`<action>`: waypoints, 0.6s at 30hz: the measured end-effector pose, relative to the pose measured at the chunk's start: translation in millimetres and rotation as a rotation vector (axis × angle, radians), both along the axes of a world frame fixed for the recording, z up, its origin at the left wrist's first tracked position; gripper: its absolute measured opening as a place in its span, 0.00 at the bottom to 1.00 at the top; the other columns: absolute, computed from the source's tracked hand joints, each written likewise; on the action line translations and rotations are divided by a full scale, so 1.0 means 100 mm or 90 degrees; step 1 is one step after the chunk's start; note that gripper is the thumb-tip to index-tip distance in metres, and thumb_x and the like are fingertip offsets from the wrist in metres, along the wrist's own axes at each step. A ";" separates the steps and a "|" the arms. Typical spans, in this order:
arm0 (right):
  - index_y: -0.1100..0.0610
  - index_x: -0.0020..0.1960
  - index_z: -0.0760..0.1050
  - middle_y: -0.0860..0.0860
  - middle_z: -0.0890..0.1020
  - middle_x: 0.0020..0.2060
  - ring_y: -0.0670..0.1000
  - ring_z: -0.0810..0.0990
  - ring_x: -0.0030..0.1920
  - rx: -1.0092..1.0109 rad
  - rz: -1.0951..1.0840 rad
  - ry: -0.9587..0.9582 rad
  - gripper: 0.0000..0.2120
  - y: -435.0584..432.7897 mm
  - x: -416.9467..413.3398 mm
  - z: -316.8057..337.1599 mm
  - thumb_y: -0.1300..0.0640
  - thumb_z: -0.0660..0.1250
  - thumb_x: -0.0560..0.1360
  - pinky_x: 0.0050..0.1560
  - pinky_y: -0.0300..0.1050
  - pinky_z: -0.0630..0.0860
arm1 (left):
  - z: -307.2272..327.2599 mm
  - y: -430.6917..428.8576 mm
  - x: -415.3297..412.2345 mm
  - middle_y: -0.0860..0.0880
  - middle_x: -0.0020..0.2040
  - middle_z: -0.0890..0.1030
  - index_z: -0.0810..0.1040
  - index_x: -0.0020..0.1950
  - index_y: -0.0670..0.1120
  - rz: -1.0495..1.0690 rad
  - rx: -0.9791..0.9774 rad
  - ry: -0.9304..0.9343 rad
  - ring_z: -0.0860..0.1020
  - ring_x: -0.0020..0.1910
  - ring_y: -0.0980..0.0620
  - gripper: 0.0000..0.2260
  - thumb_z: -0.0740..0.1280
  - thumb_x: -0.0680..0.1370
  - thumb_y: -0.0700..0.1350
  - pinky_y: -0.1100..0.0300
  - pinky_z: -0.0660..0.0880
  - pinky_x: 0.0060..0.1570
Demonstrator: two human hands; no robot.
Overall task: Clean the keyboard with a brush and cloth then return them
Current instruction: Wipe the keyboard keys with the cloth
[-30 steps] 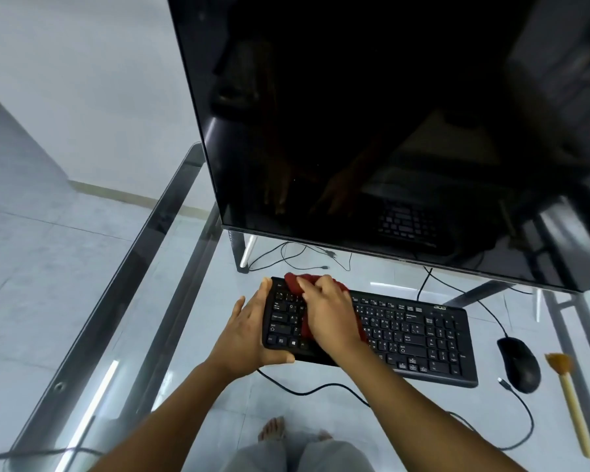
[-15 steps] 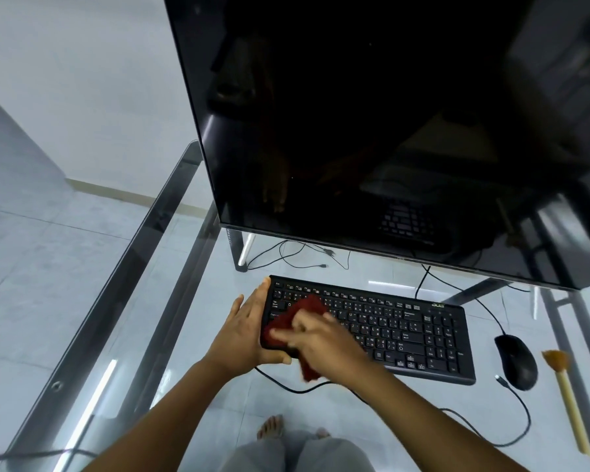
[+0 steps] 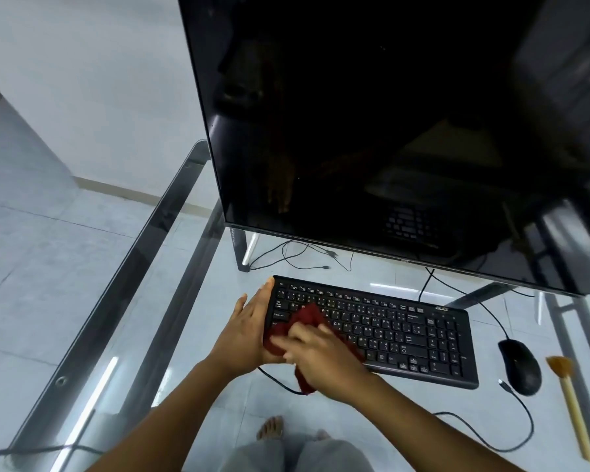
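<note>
While the left hand lies flat and open against the left end of the black keyboard, the right hand squeezes a red cloth onto the keys just beside it. Farther right sit a mouse and the brush, well apart from both hands.

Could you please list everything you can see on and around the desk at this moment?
Monitor: one, black, screen off, standing at the back of the glass desk.
Keyboard: one, black, in front of the monitor.
Cloth: one, dark red, on the keyboard's left part.
Mouse: one, black, right of the keyboard.
Brush: one, pale handle, far right.
Left hand: against the keyboard's left end.
Right hand: gripping the cloth.
</note>
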State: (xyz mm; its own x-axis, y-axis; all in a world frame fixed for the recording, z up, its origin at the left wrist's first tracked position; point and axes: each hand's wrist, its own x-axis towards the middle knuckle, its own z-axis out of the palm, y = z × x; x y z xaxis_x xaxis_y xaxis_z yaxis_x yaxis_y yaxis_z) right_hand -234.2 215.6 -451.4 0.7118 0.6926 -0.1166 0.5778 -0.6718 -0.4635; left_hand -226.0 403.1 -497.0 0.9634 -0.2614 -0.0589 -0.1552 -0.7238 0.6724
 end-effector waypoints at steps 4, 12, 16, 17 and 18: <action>0.46 0.63 0.76 0.48 0.77 0.45 0.52 0.77 0.43 0.013 -0.153 -0.066 0.16 0.03 0.43 -0.05 0.54 0.63 0.76 0.45 0.44 0.70 | 0.02 0.00 0.02 0.58 0.77 0.52 0.38 0.78 0.51 0.001 -0.009 0.015 0.53 0.77 0.59 0.61 0.71 0.60 0.73 0.57 0.39 0.74; 0.44 0.59 0.79 0.49 0.75 0.44 0.49 0.71 0.43 0.013 -0.090 -0.039 0.13 0.16 0.52 0.00 0.56 0.66 0.77 0.46 0.46 0.68 | -0.01 0.02 0.00 0.58 0.77 0.51 0.37 0.78 0.50 0.002 -0.003 0.020 0.54 0.77 0.58 0.61 0.70 0.61 0.74 0.56 0.41 0.75; 0.42 0.61 0.77 0.49 0.71 0.44 0.49 0.67 0.44 0.023 -0.102 -0.012 0.15 0.23 0.44 0.05 0.57 0.65 0.78 0.51 0.49 0.67 | 0.00 0.01 0.00 0.58 0.77 0.51 0.35 0.78 0.51 0.002 -0.004 0.028 0.53 0.77 0.59 0.62 0.71 0.60 0.74 0.55 0.41 0.75; 0.43 0.61 0.77 0.49 0.71 0.45 0.49 0.66 0.45 0.015 -0.038 -0.001 0.15 0.22 0.35 0.06 0.57 0.65 0.77 0.50 0.48 0.65 | 0.00 0.01 0.00 0.58 0.77 0.51 0.36 0.78 0.51 0.000 -0.006 0.025 0.54 0.77 0.58 0.61 0.69 0.60 0.74 0.55 0.41 0.75; 0.43 0.61 0.77 0.49 0.71 0.46 0.49 0.64 0.44 -0.004 0.007 0.012 0.15 0.19 0.29 0.10 0.57 0.65 0.77 0.47 0.46 0.64 | 0.00 0.01 -0.01 0.57 0.78 0.52 0.36 0.78 0.51 -0.001 -0.007 0.020 0.54 0.77 0.58 0.61 0.69 0.61 0.75 0.56 0.41 0.75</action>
State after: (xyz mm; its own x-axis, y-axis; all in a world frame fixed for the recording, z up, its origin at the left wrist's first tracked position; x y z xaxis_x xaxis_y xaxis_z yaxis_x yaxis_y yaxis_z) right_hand -204.8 234.9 -441.8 0.7016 0.6998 -0.1347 0.5764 -0.6684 -0.4700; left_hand -226.6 404.5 -497.4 0.9607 -0.2639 -0.0864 -0.1351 -0.7159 0.6850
